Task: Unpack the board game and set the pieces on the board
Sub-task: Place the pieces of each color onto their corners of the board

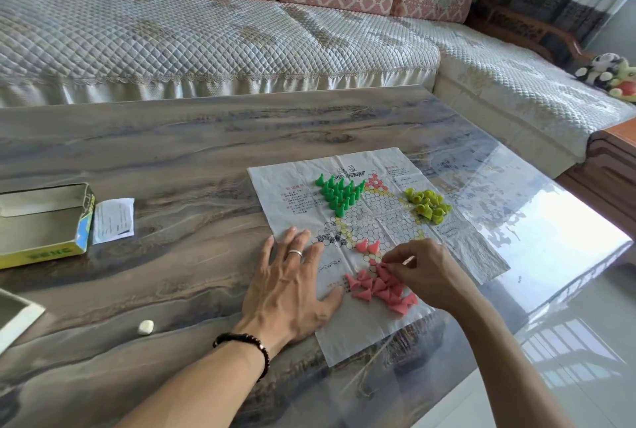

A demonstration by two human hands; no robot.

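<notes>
A creased paper board (457, 241) lies flat, bearing upright green pieces (339, 194), heaped yellow pieces (427, 205) and toppled pink pieces (375, 286).

**Paper, plastic and polished stone-look top**

The board (361, 221) is thin, creased matt paper. The green pieces (339, 194), yellow pieces (428, 204) and pink pieces (378, 288) look like smooth plastic. The table (172, 159) is glossy and veined, mirroring light. The sofa (206, 38) wears quilted cloth.

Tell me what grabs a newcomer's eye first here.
The paper game board spread on the marbled table, with bright piece clusters: green pieces standing at its far side, yellow-green pieces heaped to their right, pink pieces tumbled at the near edge. The left hand presses the board flat while the right hand works at the pink heap.
</notes>
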